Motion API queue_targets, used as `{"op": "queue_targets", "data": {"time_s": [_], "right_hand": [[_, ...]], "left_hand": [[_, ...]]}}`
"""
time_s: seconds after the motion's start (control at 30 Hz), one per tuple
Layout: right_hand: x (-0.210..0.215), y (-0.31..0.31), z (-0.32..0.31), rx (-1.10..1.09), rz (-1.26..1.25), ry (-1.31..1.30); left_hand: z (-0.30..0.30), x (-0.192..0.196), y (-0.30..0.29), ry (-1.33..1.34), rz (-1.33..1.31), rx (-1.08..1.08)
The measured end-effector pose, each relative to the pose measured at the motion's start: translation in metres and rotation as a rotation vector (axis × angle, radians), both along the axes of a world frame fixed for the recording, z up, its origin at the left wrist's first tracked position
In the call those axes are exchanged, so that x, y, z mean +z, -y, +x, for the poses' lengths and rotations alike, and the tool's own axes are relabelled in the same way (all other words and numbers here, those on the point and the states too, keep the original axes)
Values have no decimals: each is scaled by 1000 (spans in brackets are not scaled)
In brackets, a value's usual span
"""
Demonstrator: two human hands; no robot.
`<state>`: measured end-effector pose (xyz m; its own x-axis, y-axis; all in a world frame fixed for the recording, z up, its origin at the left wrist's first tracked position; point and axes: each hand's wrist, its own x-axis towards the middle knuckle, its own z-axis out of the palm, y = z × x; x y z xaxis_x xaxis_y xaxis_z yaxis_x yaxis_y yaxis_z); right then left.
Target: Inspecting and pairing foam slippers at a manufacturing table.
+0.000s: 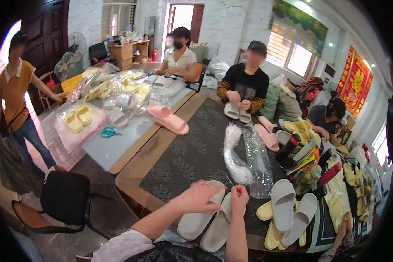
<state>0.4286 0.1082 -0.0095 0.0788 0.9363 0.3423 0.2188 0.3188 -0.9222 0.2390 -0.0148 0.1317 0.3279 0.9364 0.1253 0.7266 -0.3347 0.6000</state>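
Observation:
A pair of grey slippers lies at the table's near edge, a left slipper (192, 223) and a right slipper (217, 231), toes toward me. Over the far end of the left one, my left hand (199, 195) reaches across with its fingers stretched out. My right hand (239, 201) is closed in a pinch above the right slipper. A thin strand (229, 180) shows by its fingertips, too fine to name. Just beyond lie a bundle of clear thin strands (234, 153) and a clear plastic bag (258, 159).
At right, grey slippers (283, 205) rest on yellow slippers (271, 236). Pink slippers (169, 120) sit on the dark tabletop (174, 161). Teal scissors (110, 132) lie on the left table. Co-workers sit across and at right; one stands at left near a black chair (65, 198).

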Motion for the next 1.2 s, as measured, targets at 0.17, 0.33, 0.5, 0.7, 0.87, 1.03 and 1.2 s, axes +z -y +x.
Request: {"op": "queue_targets", "data": {"time_s": [0.17, 0.33, 0.5, 0.7, 0.87, 1.03, 1.2], "right_hand": [[-6, 4, -3, 29, -10, -132], [49, 14, 18, 30, -32, -332], [72, 59, 52, 485, -323, 70], [106, 120, 30, 717, -573, 701], [73, 120, 8, 351, -293, 751], [43, 107, -10, 174, -212, 795], [40, 104, -9, 115, -233, 764]], "left_hand": [[-1, -67, -27, -263, 7, 209], [-28, -64, -60, -411, 75, 284], [-110, -68, -132, -552, 116, 607], [-183, -92, -224, -474, 176, 829], [-228, -113, -286, -547, 54, 885], [-273, -142, -332, -618, -59, 1066], [-250, -116, -309, -573, 98, 1034]]}}
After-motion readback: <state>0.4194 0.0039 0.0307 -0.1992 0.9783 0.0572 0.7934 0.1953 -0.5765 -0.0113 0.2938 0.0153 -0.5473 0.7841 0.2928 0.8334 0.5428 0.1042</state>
